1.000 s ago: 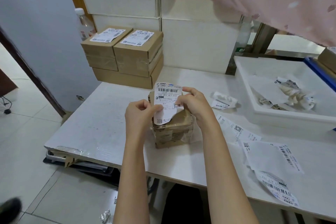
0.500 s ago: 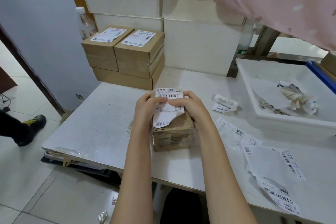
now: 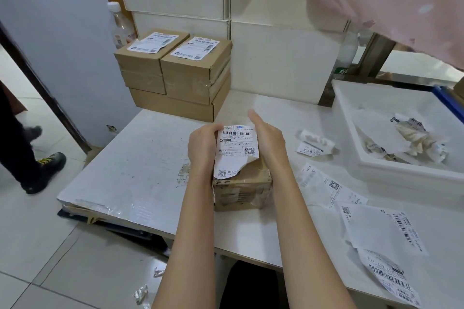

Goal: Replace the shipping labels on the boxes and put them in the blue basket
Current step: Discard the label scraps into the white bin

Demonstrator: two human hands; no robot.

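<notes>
A small cardboard box is sitting on the white table, near its front edge, with a shipping label lying across its top; the label's lower right part is torn away, and its bottom end is hanging over the box's near left corner. The left hand is gripping the box's left side, fingers curling over the top edge beside the label. The right hand is lying flat along the right edge of the box, fingers straight and pointing away, holding nothing. Loose labels and backing sheets are lying scattered on the table to the right. A white tray at the right is holding crumpled paper scraps. A sliver of the blue basket is showing behind the tray at the frame edge. Stacked boxes with labels on top are standing at the table's far left corner, a plastic bottle behind them. A person's leg and boot are showing on the floor at left.
</notes>
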